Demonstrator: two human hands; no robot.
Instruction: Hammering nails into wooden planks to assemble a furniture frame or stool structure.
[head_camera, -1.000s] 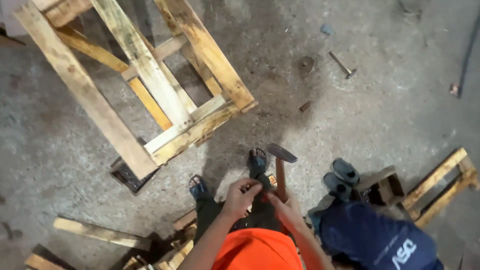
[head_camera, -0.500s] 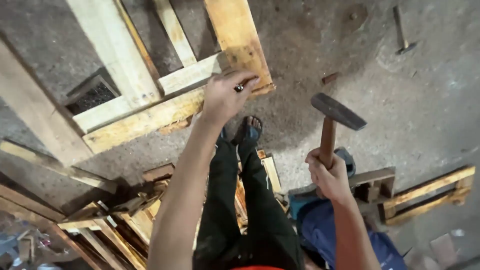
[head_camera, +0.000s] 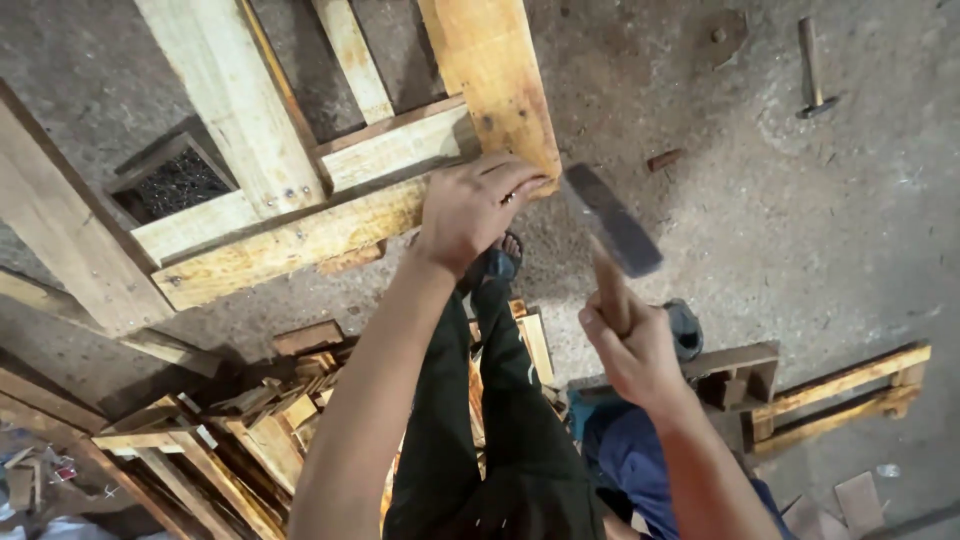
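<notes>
Left hand (head_camera: 475, 205) rests on the corner of the wooden pallet (head_camera: 300, 215), fingers curled over the end of the thick board, thumb and fingertips pinched together, probably on a small nail, but it's too small to tell for sure. The pinch looks placed to keep something upright right at the board's edge.

Right hand (head_camera: 630, 345) is wrapped tight round the wooden handle of a hammer (head_camera: 612, 222), fist closed, dark head raised and tilted toward the pallet corner. The hammer head sits just beside the left fingertips, slightly right and below them, not touching the wood.

The pallet lies flat on the concrete floor (head_camera: 800, 230), its near corner under the left hand. A second hammer (head_camera: 810, 70) lies well apart at top right. Scrap timber pile (head_camera: 230, 420) sits lower left, and a smaller pallet piece (head_camera: 830, 395) at right.
</notes>
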